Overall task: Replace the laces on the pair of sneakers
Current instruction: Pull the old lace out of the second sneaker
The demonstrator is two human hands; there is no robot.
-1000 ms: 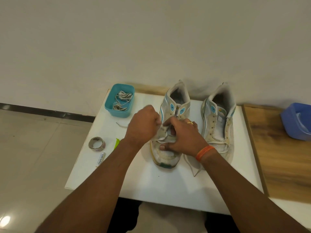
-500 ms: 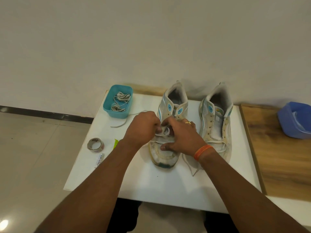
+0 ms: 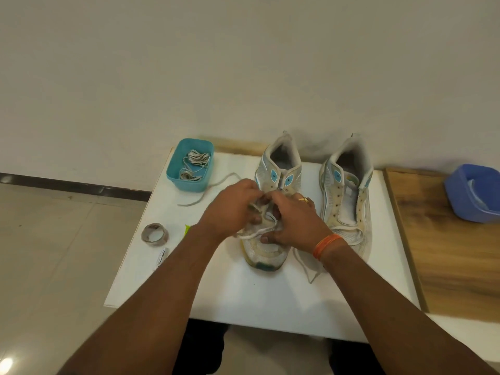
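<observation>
Both grips, left hand & right hand, pinch grey flat lace over midfoot of worn white-and-teal sneaker on white surface.

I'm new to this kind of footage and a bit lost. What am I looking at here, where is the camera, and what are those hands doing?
There is no machine: a person wears a wide-angle camera on the head, looking forward and down, so both arms reach in from the bottom edge.

The left hand and the right hand meet over the left sneaker and pinch a pale lace across its front. One loose end trails toward the teal tub; another lies near the right wrist.

The right sneaker stands beside it with most eyelets bare; only one lace strand crosses near its toe.

Both stand on a white board. Also on it: a teal tub holding bundled laces, a tape roll, a small white tube and a green scrap I cannot identify. A blue tub sits on the wooden surface at the right.
</observation>
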